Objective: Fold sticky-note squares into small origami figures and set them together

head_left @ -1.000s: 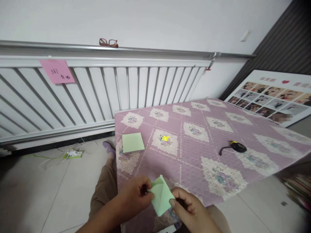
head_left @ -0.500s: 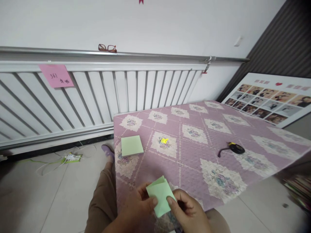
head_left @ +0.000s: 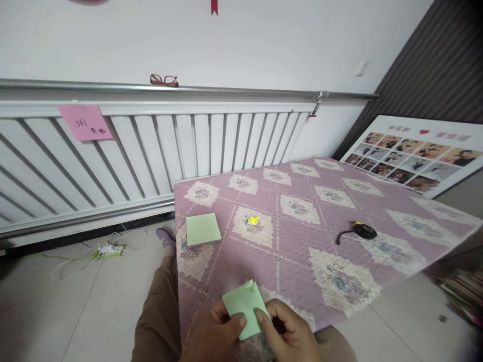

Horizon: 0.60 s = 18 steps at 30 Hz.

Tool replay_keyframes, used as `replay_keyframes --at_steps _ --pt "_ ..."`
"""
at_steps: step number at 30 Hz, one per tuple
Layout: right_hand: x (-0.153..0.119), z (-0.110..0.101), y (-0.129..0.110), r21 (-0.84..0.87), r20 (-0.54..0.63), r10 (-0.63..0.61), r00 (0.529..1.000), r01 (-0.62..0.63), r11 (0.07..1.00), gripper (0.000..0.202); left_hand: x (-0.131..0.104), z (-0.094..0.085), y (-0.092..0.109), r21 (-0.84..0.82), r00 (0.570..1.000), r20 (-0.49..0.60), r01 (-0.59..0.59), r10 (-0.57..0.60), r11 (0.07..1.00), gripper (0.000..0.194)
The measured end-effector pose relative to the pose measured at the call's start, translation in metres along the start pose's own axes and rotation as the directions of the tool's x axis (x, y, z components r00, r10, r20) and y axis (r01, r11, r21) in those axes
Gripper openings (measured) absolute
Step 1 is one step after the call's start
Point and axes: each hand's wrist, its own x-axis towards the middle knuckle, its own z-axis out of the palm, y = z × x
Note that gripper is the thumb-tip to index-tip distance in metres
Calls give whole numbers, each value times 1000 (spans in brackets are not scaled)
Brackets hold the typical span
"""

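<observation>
Centrally, at the lower edge of the frame, the folded green paper [head_left: 247,304] is held between both hands. The left hand [head_left: 216,332] pinches its left side, thumb on the near face; the right hand [head_left: 289,332] pinches its right side, thumb likewise on top. The pad of green notes [head_left: 203,229] lies up and left, well apart from the fingers, on the floral tablecloth [head_left: 241,261].

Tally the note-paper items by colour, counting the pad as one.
Green: 2 (pad, folded sheet)
Yellow: 1 (small piece on the tablecloth)
Pink: 1 (handwritten note on the radiator)
Total: 4
</observation>
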Motion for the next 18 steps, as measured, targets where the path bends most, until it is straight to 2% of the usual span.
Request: replay_keyframes --at_steps 3,6,10,15,18 --pt "1 -2 -3 16 9 -19 1000 18 1000 36 -1 0 -2 35 1000 -23 -6 7 999 47" --pt "5 -4 -5 47 69 -52 996 49 998 31 0 -1 -3 49 999 -32 -8 9 999 50" --pt "8 -5 -4 106 96 -74 993 64 992 30 -2 0 2 82 999 23 -41 39 996 49" --pt "7 -2 5 201 124 13 992 -38 979 31 -7 2 12 235 1000 -5 -5 7 972 34" --pt "8 1 11 331 129 70 989 -109 937 24 -7 4 16 275 1000 15 -25 22 961 28"
